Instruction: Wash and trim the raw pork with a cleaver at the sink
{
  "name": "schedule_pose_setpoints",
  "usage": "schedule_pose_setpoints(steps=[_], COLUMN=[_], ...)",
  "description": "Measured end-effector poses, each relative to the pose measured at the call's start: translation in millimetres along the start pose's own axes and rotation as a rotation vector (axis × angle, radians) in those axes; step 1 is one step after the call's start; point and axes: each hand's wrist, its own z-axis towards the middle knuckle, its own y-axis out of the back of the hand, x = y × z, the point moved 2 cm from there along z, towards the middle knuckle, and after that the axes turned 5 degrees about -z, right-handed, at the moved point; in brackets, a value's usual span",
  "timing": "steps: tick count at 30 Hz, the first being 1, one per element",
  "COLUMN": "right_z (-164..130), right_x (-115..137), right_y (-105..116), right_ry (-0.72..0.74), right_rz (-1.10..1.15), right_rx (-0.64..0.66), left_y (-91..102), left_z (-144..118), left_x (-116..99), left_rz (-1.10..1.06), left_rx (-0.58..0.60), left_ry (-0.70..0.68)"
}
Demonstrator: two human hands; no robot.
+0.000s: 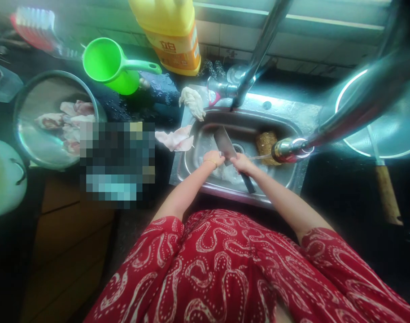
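Over the sink (205, 117), my right hand (242, 164) is closed around a cleaver (224, 142) where its blade meets the dark handle. The broad blade points up and to the left, toward the far side of the basin. My left hand (213, 157) is curled at the blade's left edge, its fingers closed. Whether it grips the blade or something small is hidden. Water runs from the faucet head (285, 150) toward my right hand. A brown scrubber-like block (268, 146) rests in the basin at the right.
A pale piece of raw meat (174, 138) lies at the sink's left rim, near a crumpled whitish cloth (192, 103). Further left are a metal bowl (30, 89) holding meat pieces, a green dipper (124, 85) and a yellow jug (171, 22). A strainer (388, 188) lies right.
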Motion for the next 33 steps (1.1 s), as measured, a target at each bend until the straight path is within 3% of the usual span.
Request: schedule_pose_setpoints(steps=[7,13,19,26,33], right_z=[4,-8,-9,18,21], right_x=[12,7,7,33,36], right_y=[3,3,3,0,17], right_ry=[0.026,0.000,0.032,0.105,0.182], right_rz=[-0.186,-0.160,-0.269,-0.299,-0.461], right_rx=[-0.076,-0.046,-0.014,-0.043,-0.044], left_y=[15.4,17.6,11.3,34.8,51.6], left_z=[4,17,18,36,61], left_x=[-9,6,16,33,39], left_rz=[0.098,0.058,-0.003,-0.084,-0.218], left_rx=[0.013,-0.054,-0.143,-0.145,-0.156], left_ry=[-0.017,-0.107,-0.106,-0.076,-0.046])
